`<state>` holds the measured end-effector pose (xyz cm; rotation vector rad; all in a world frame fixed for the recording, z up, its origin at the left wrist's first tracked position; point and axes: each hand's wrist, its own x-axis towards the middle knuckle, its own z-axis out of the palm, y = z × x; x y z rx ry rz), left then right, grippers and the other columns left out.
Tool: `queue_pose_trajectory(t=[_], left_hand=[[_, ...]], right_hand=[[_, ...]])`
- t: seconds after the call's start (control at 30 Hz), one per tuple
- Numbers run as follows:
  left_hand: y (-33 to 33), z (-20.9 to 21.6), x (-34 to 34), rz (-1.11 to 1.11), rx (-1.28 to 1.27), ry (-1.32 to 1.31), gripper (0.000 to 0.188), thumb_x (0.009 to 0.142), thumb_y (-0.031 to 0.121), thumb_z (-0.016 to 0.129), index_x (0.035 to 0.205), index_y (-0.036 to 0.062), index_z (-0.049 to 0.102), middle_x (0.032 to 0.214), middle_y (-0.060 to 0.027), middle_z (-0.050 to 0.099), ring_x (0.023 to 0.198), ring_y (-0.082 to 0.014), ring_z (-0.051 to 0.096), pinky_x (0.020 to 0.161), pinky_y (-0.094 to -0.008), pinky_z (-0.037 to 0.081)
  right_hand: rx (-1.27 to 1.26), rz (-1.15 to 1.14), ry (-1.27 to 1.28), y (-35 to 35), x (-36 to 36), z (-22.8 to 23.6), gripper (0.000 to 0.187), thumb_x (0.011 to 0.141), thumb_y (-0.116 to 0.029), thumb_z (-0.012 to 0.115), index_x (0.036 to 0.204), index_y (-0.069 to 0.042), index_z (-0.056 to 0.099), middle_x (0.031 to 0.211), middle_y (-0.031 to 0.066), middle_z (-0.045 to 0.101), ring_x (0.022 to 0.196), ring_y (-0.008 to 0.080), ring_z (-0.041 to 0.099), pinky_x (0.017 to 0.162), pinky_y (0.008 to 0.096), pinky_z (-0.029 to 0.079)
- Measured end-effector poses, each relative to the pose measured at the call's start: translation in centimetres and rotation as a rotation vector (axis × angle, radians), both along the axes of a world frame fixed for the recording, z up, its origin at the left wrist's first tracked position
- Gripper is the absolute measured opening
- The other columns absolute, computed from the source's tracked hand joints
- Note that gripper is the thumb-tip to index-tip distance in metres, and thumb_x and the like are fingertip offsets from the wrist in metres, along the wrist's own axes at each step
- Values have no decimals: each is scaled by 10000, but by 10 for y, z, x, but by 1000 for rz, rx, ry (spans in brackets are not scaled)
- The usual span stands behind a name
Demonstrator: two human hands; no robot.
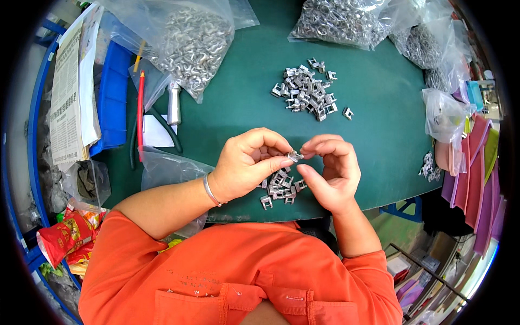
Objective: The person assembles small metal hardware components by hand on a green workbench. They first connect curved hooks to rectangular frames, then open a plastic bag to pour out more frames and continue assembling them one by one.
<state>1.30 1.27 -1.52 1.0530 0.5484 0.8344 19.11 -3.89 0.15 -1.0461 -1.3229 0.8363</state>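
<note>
My left hand (244,165) pinches a small silver metal fitting (294,156) between thumb and fingertips. Close on its other side is my right hand (336,172), its fingers bent and the thumb apart from them. The index fingertip reaches the fitting's edge; whether it touches cannot be made out. Just below both hands lies a small pile of similar U-shaped metal fittings (281,187), partly covered by the left hand. A larger heap of such fittings (307,89) sits farther off on the green tabletop (238,108).
Clear bags of metal parts (197,43) and rings (341,21) stand at the back. Red-handled pliers (142,103), a metal-handled tool (174,105) and a blue bin (114,92) are at left. Pink and purple strips (476,168) hang at right. A plastic bag (173,170) lies by my left forearm.
</note>
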Motion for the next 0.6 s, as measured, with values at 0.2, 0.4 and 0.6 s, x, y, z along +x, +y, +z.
queue_pose_trajectory(t=[0.2, 0.4, 0.6], left_hand=[[8, 3, -2, 3, 662, 336, 176, 759, -115, 612, 861, 26, 637, 923, -83, 659, 857, -199, 631, 769, -307, 505], [5, 1, 0, -63, 657, 364, 177, 705, -102, 560, 793, 29, 638, 870, -68, 677, 799, -215, 620, 735, -316, 488], [5, 3, -2, -2, 561, 356, 183, 778, -96, 609, 927, 8, 634, 907, -89, 658, 819, -167, 621, 738, -277, 495]], right_hand=[[124, 277, -471, 5, 18, 15, 209, 678, 80, 711, 843, -26, 638, 832, 99, 630, 751, 277, 621, 667, 346, 511], [-47, -352, -915, 31, 69, 5, 139, 803, -8, 643, 940, 13, 640, 901, 164, 609, 844, 340, 577, 770, 402, 480], [-321, -301, -714, 36, 72, 6, 152, 778, 9, 698, 916, 6, 634, 835, 120, 609, 737, 246, 605, 688, 332, 491]])
